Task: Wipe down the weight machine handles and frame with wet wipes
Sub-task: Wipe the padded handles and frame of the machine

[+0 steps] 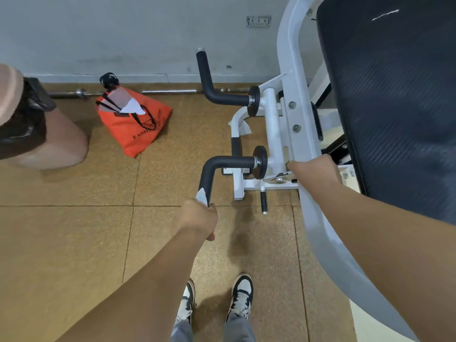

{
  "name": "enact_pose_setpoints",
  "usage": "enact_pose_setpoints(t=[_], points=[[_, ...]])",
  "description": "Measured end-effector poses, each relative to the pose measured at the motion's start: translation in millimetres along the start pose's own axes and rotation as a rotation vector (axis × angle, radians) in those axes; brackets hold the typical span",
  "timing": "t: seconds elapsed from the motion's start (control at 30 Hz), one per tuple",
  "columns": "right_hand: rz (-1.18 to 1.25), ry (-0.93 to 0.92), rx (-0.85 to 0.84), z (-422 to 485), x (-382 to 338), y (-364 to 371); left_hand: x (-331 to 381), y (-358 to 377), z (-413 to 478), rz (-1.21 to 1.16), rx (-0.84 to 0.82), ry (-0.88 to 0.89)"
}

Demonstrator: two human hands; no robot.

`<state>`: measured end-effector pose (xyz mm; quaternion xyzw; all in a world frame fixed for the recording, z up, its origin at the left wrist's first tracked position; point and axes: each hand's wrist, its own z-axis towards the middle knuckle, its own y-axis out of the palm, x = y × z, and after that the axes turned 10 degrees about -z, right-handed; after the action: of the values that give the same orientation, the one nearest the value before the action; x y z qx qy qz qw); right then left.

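Work looks only part done, we think. In the middle of the view our left hand [198,218] is wrapped tight round the low end of the near handle [234,161], with the wet wipe [201,196] squeezed between its fingers and the black grip; a bit of white wipe pokes out above the fist. So this handle is the one being cleaned now. Nothing looks wet or dirty, so we cannot tell which parts are clean already. The far handle [206,75], higher up, has no hand on it, and the big white frame [288,77] on the right has lots of tube to go over, so we guess most of the job is left. Our right hand [313,169] rests on the white frame at middle right, just beside the near handle's joint; its fingers are hidden behind the hand, so we cannot tell if they are curled or flat. We see no wipe in it. The floor [74,243] is tan squares with thin lines between them and looks a bit rough. The wall [98,33] at the top is grey, with a metal bar [167,91] lying along its foot. An orange bag [133,124] sits on the floor at upper left, and our shoes [240,297] are at the bottom
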<state>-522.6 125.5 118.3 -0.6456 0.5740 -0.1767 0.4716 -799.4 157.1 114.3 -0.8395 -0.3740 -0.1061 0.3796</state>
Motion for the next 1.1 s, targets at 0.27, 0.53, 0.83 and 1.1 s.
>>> enact_pose_setpoints(t=[0.27, 0.53, 0.83, 1.1], points=[[-0.034, -0.122, 0.047, -34, 7, 1, -32, -21, -60, -0.336, -0.224, -0.267], [0.116, -0.481, -0.263, -179, -12, -17, 34, -63, -124, -0.624, -0.378, -0.034], [0.557, -0.479, -0.449, -221, -71, -77, 86, -124, -151, -0.806, -0.635, 0.126], [0.813, -0.332, -0.669, -212, -159, -74, 126, -202, -91, -0.983, -0.491, 0.224]])
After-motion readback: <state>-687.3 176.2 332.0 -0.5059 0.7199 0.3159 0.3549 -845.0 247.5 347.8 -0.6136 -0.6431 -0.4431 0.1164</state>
